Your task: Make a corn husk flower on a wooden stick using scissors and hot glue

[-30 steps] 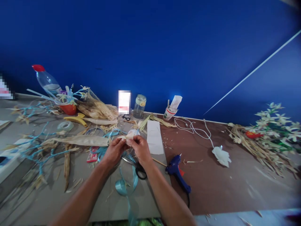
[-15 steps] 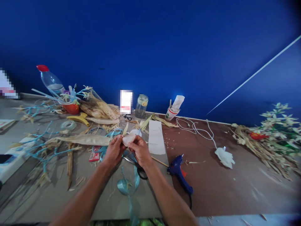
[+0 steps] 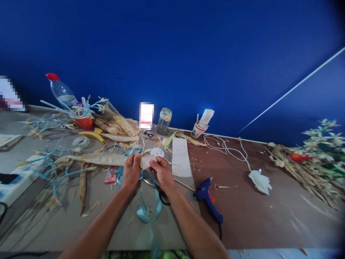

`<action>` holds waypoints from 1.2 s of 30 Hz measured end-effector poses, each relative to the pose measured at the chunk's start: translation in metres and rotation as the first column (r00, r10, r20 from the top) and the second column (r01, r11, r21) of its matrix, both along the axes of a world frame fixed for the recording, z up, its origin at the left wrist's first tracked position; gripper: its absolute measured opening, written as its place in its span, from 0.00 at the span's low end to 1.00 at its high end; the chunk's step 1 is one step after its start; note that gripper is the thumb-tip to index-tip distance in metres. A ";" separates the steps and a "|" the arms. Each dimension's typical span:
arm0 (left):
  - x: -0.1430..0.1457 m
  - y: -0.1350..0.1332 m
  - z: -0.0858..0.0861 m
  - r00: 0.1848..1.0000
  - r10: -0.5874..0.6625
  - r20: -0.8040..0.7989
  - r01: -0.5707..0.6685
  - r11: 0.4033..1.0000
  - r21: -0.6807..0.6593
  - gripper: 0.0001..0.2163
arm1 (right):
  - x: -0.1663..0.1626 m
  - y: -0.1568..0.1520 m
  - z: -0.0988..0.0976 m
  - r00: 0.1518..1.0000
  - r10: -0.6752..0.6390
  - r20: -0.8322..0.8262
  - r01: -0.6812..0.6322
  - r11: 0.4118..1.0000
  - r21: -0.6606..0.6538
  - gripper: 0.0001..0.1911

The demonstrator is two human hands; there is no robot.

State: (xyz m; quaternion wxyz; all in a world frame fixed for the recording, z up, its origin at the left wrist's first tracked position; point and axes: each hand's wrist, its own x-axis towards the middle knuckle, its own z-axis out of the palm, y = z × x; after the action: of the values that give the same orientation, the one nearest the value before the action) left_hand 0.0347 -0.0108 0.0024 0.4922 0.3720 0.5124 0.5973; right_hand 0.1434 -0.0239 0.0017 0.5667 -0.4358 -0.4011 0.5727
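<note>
Between my two hands a short pale piece of corn husk [image 3: 145, 162] is stretched flat. My left hand [image 3: 132, 171] pinches its left end, thumb on top. Its right end is pinched by my right hand [image 3: 163, 172]. Just below the hands lie scissors [image 3: 151, 183] with dark handles, partly hidden by my right wrist. A blue ribbon [image 3: 144, 213] curls on the table toward me. Behind my right hand sits a white round spool [image 3: 157, 152]. A long pale husk [image 3: 102, 159] extends leftward from beside my left hand.
A blue glue gun [image 3: 206, 196] and a white paper strip [image 3: 181, 156] lie on the right. Blue-stemmed husk flowers [image 3: 55, 176] spread at left. At the back stand a glass jar [image 3: 164, 122], a white cup [image 3: 199, 129] and a red-capped bottle [image 3: 61, 90].
The husk piece, curled and raised between my fingers before, is now pulled flatter. My hands are slightly farther apart. The whole view has shifted slightly.
</note>
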 end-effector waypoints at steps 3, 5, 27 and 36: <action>-0.003 0.001 0.000 0.998 0.036 -0.054 -0.034 0.999 0.037 0.16 | 0.001 -0.003 0.003 0.969 -0.045 0.242 0.020 0.994 0.106 0.18; -0.005 0.002 -0.002 0.998 0.032 -0.047 -0.030 0.998 0.052 0.15 | 0.002 -0.003 0.006 0.939 -0.120 0.322 0.059 0.980 0.191 0.18; -0.010 0.007 0.005 0.711 -0.307 0.633 0.411 0.911 -0.019 0.04 | 0.014 0.000 0.008 0.916 -0.250 0.314 0.225 0.968 0.113 0.07; -0.005 0.001 0.007 0.797 -0.318 0.514 0.386 0.922 -0.029 0.13 | 0.011 0.002 0.005 0.936 -0.295 0.190 0.290 0.956 0.051 0.09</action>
State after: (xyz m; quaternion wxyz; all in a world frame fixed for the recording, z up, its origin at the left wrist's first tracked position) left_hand 0.0299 -0.0096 0.0095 0.7338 0.2600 0.3275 0.5355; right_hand 0.1546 -0.0214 0.0065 0.6081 -0.5384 -0.3921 0.4320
